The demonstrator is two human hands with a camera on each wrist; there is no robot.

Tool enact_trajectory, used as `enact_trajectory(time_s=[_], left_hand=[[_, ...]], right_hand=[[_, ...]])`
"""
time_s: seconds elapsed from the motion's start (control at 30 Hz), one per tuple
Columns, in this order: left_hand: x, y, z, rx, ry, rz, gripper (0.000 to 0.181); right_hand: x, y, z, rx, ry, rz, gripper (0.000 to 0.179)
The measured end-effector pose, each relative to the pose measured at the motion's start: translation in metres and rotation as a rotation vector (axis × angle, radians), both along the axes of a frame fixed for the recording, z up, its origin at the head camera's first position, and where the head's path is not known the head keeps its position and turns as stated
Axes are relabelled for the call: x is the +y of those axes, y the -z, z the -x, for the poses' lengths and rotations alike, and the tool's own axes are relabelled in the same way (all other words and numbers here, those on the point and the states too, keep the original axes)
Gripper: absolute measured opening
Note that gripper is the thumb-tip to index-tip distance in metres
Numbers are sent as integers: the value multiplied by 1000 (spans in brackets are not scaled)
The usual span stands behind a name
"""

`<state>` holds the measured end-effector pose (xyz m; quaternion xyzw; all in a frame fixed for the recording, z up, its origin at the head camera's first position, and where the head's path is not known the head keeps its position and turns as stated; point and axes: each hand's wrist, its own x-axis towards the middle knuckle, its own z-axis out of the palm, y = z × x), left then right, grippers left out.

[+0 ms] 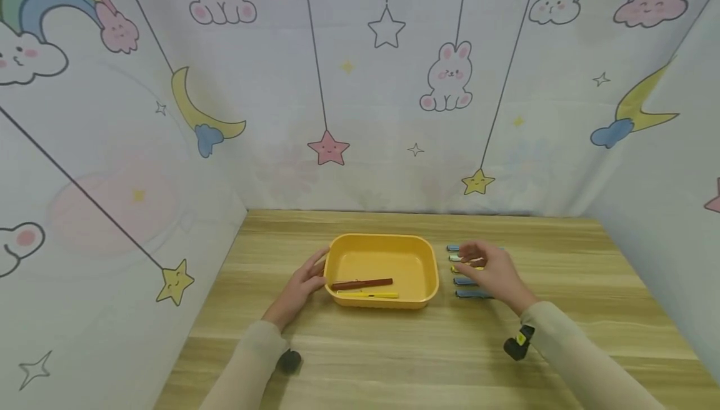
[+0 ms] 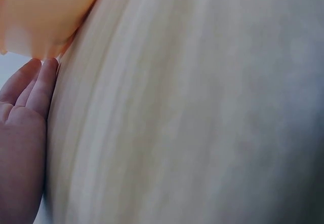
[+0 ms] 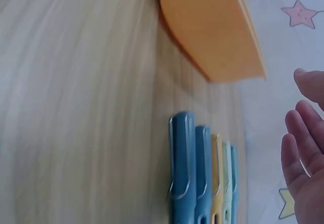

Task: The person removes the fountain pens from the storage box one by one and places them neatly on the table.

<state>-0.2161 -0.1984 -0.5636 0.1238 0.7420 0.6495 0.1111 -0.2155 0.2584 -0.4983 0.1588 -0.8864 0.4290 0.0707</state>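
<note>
A yellow plastic tray [image 1: 382, 241] stands on the table, with a dark red-brown pen [image 1: 362, 284] and a yellow pen [image 1: 368, 295] lying inside near its front wall. My left hand [image 1: 300, 285] is at the tray's left side, its fingertips against the outer wall and rim. To the right of the tray, several capped pens with clips lie side by side in a row: blue pens [image 3: 183, 163], a yellow pen [image 3: 216, 173] and a light green pen [image 3: 228, 178]. Over this row hovers my right hand [image 1: 495, 272], fingers loosely bent and apart, with nothing between them.
The wood-grain table [image 1: 394, 360] reaches back to a white cloth [image 1: 382, 104] printed with stars, rabbits and rainbows. That cloth also hangs along the left and right sides. Dark wrist devices [image 1: 519, 343] sit at both sleeve cuffs.
</note>
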Motion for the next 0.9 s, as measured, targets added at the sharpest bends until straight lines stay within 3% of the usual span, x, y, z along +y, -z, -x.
enact_trajectory(time_s=[0.37,0.6,0.9], left_hand=[[-1,0,0,2,2,-4,64],[-1,1,0,7,9,-18,65],[0,2,0,9,4,-16,64]], right_hand=[[-43,-16,14,-84,-77,39,40],[-67,-15,20,-138,-118,56,46],[-89,-18,28,-183,-222,-23,51]])
